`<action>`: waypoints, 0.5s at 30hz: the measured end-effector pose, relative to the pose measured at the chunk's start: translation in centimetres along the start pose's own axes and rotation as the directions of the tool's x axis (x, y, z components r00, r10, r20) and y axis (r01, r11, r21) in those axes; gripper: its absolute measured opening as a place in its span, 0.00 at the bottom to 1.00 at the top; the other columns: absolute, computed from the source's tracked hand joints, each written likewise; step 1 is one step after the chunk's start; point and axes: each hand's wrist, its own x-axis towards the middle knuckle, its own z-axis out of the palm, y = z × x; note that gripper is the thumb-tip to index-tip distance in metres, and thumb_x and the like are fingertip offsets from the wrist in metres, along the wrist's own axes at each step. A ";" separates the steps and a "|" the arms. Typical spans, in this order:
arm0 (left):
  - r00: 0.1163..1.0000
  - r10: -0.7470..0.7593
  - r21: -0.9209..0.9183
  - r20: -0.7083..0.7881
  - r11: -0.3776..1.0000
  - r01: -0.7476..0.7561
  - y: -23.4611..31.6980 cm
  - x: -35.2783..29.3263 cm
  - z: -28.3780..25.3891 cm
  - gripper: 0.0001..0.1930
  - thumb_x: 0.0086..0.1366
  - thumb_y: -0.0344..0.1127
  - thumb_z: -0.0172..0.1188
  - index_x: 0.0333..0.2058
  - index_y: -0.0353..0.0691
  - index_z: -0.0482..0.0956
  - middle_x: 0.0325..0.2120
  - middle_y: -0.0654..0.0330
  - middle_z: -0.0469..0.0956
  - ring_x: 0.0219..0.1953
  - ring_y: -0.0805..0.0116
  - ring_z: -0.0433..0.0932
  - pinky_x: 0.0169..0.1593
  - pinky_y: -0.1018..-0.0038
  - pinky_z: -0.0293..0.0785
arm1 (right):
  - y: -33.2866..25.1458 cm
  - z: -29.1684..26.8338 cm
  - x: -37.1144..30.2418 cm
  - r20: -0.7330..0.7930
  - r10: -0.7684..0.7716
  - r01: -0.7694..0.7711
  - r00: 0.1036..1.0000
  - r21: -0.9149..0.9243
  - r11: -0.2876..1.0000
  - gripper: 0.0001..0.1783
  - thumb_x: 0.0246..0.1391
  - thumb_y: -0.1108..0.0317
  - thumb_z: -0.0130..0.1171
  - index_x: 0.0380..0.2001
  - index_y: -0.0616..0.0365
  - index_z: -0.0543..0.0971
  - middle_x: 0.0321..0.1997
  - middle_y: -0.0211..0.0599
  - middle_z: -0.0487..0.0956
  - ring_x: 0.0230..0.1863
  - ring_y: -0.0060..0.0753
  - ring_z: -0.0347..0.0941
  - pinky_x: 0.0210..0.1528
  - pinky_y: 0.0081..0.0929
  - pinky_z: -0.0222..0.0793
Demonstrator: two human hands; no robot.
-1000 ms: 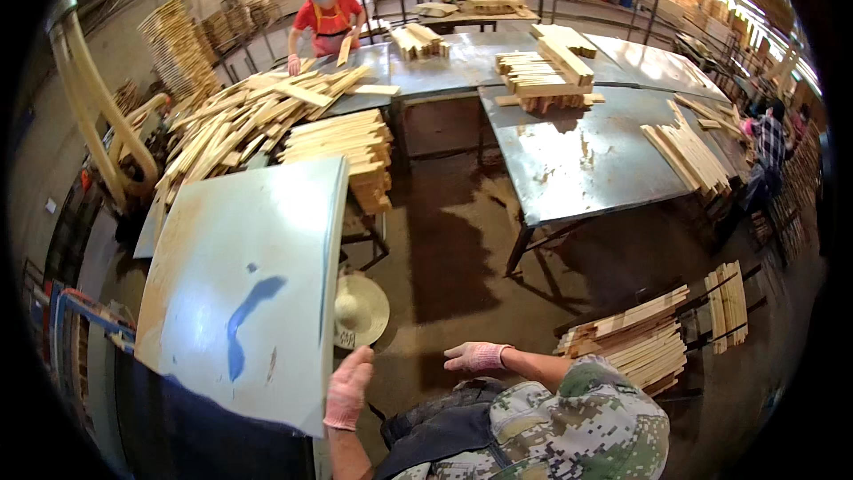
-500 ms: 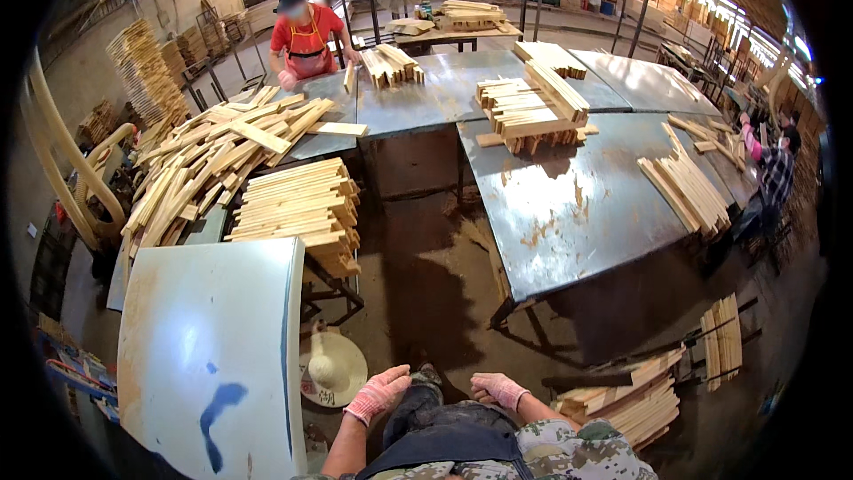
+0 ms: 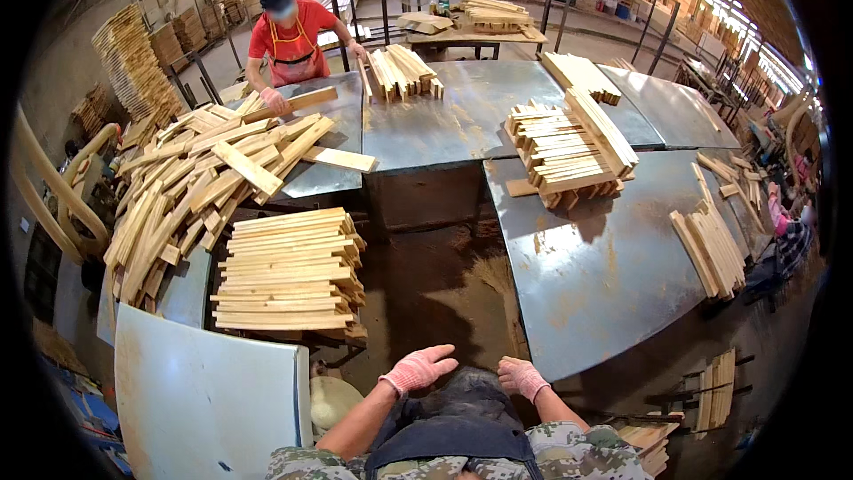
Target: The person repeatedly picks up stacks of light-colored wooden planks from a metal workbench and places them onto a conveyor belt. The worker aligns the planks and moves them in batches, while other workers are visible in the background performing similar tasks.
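Observation:
My left hand, in a pink-and-white knit glove, is held out before my body with its fingers stretched and nothing in it. To its right my right hand, gloved alike, hangs near the corner of the metal-topped table. Its fingers are loosely bent and apart, with nothing seen in them. Both hands are in the air over the gap between the tables. Closest on the left lies a neat stack of wooden strips. A second stack of strips sits crosswise on the right table, with longer boards along its side.
A loose heap of wooden strips covers the left table. A pale metal panel stands at my near left, a straw hat beside it. Across the table a person in red holds a board. Another person is at far right.
I have moved forward, so the tables and stacks appear nearer. Both my hands have risen in the view. The person in red now has a hand on a board over the heap.

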 end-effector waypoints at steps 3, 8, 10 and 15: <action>0.998 -0.010 -0.042 0.058 0.999 0.013 0.1 4.6 -2.9 0.34 0.75 0.57 0.59 0.71 0.40 0.71 0.69 0.51 0.74 0.71 0.57 0.71 0.72 0.68 0.65 | -4.8 6.5 1.7 -0.132 -0.036 0.005 0.991 -0.230 0.973 0.07 0.71 0.62 0.60 0.36 0.48 0.77 0.30 0.22 0.72 0.27 0.22 0.67 0.27 0.23 0.63; 0.983 -0.105 -0.127 0.150 0.984 0.125 0.4 13.4 -6.9 0.34 0.75 0.55 0.61 0.70 0.38 0.72 0.67 0.53 0.76 0.68 0.59 0.73 0.70 0.67 0.66 | -13.1 8.0 8.9 -0.134 -0.068 0.027 0.989 -0.282 0.959 0.05 0.71 0.62 0.62 0.40 0.48 0.79 0.34 0.24 0.77 0.30 0.22 0.72 0.31 0.24 0.70; 0.983 -0.133 -0.043 0.127 0.989 0.139 1.6 17.6 -9.7 0.34 0.75 0.55 0.60 0.69 0.38 0.73 0.66 0.52 0.77 0.68 0.58 0.74 0.70 0.67 0.67 | -17.3 6.6 13.9 0.011 -0.035 0.036 0.999 -0.176 0.984 0.08 0.71 0.62 0.61 0.36 0.47 0.76 0.30 0.20 0.72 0.26 0.19 0.67 0.27 0.23 0.63; 0.974 -0.228 -0.007 0.009 0.974 0.229 5.4 26.3 -17.1 0.32 0.75 0.53 0.60 0.68 0.37 0.74 0.65 0.51 0.78 0.68 0.56 0.74 0.70 0.67 0.67 | -30.2 10.5 20.2 0.065 -0.107 0.121 0.992 -0.302 0.946 0.16 0.72 0.55 0.56 0.31 0.51 0.72 0.26 0.21 0.70 0.24 0.23 0.68 0.26 0.27 0.63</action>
